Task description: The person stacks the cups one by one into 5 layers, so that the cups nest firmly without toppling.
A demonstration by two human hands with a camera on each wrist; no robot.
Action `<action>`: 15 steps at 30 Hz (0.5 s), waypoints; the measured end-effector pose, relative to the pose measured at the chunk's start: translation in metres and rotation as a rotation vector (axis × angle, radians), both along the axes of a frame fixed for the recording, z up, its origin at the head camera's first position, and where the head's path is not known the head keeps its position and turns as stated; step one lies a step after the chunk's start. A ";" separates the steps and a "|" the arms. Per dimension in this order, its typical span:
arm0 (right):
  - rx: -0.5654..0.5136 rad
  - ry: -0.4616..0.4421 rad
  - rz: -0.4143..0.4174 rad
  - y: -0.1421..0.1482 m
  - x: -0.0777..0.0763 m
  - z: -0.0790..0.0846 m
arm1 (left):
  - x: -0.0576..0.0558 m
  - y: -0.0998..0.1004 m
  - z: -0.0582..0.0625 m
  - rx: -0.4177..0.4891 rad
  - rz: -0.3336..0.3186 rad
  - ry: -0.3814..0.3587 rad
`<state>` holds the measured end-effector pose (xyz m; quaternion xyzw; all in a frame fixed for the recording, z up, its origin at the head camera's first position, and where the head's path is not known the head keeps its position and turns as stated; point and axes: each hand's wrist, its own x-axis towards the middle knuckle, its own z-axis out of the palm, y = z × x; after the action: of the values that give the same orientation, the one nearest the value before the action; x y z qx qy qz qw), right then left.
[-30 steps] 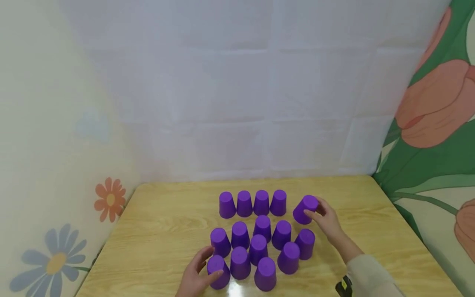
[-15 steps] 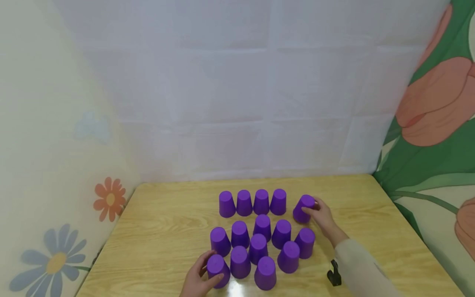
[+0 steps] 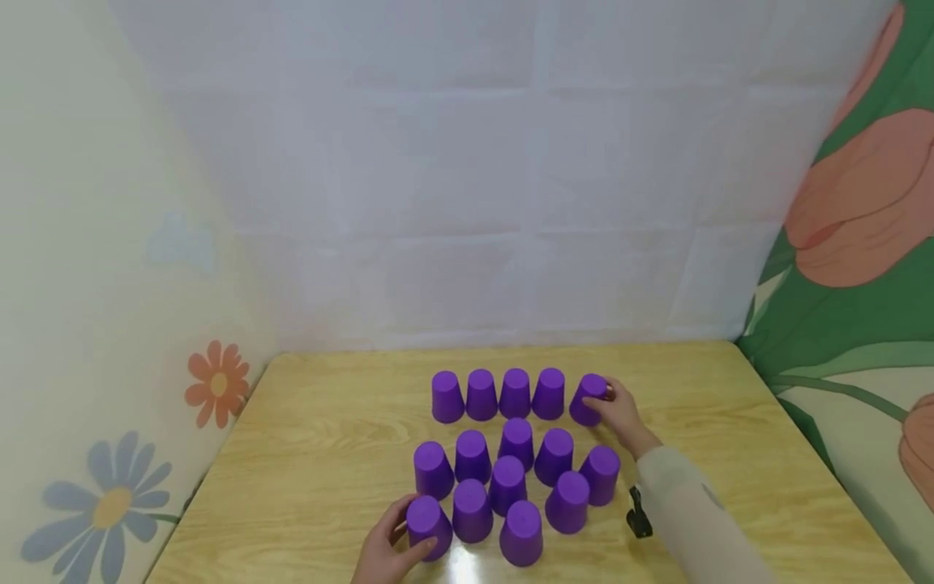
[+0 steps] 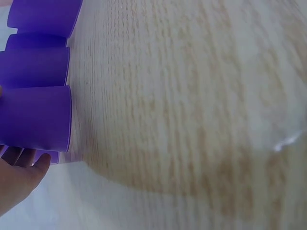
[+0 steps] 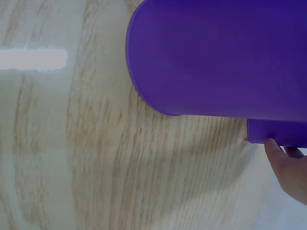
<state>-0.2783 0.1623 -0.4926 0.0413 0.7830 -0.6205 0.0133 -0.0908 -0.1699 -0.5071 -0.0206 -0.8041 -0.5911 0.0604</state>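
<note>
My right hand [image 3: 620, 415] pinches an upside-down purple cup [image 3: 584, 391] between thumb and fingers, at the right end of a back row of purple cups [image 3: 515, 396]. That cup leans slightly, with a narrow gap to its neighbour. In the right wrist view the held cup [image 5: 283, 132] is partly hidden behind a large near cup [image 5: 216, 57]. My left hand [image 3: 387, 545] curls round the front-left purple cup [image 3: 429, 526], thumb on its near side. The left wrist view shows this cup [image 4: 36, 117] standing on the table, with the fingers [image 4: 24, 172] along its side.
Several more upside-down purple cups [image 3: 508, 487] stand in loose rows between my hands. They rest on a wood-grain table [image 3: 314, 454]. A white cloth [image 3: 467, 203] hangs behind it, with flower-patterned walls at both sides. A small black object [image 3: 639, 515] shows beside the right sleeve.
My right hand has moved left and slightly back with its cup, narrowing the gap to the back row. My left hand stays at the front-left cup.
</note>
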 end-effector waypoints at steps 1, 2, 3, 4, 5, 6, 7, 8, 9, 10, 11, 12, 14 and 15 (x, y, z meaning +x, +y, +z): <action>-0.001 -0.004 -0.004 0.000 -0.001 0.000 | 0.000 0.000 0.000 0.011 0.004 0.000; -0.005 -0.006 -0.006 0.000 -0.001 0.000 | 0.001 0.001 0.001 0.012 0.004 0.004; -0.008 -0.011 -0.009 -0.001 -0.002 0.000 | 0.001 0.001 0.001 0.017 0.006 0.009; -0.011 -0.018 -0.012 -0.001 -0.002 0.000 | 0.002 0.001 0.001 0.020 0.009 0.015; -0.016 -0.028 -0.018 -0.001 -0.003 0.000 | 0.002 0.001 0.000 0.026 0.011 0.021; -0.023 -0.030 -0.019 -0.001 -0.003 0.001 | 0.002 0.001 0.000 0.030 0.012 0.024; -0.031 -0.033 -0.020 -0.002 -0.004 0.001 | 0.002 0.001 -0.001 0.036 0.015 0.025; -0.033 -0.039 -0.020 -0.002 -0.004 0.002 | 0.002 0.001 -0.001 0.035 0.014 0.026; -0.037 -0.044 -0.019 -0.003 -0.005 0.002 | 0.002 0.001 -0.002 0.041 0.017 0.020; -0.044 -0.049 -0.022 -0.003 -0.005 0.003 | 0.002 0.001 -0.003 0.044 0.019 0.012; -0.047 -0.052 -0.024 -0.004 -0.006 0.003 | 0.001 0.001 -0.004 0.047 0.019 0.004; -0.048 -0.052 -0.024 -0.005 -0.006 0.003 | 0.001 0.001 -0.004 0.046 0.019 -0.001; -0.052 -0.051 -0.024 -0.006 -0.007 0.003 | 0.002 0.001 -0.004 0.047 0.016 -0.005; -0.053 -0.051 -0.027 -0.006 -0.007 0.004 | 0.002 0.001 -0.005 0.050 0.016 -0.008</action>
<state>-0.2853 0.1560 -0.4890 0.0671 0.7651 -0.6399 0.0260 -0.0890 -0.1686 -0.5116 -0.0100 -0.7895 -0.6105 0.0624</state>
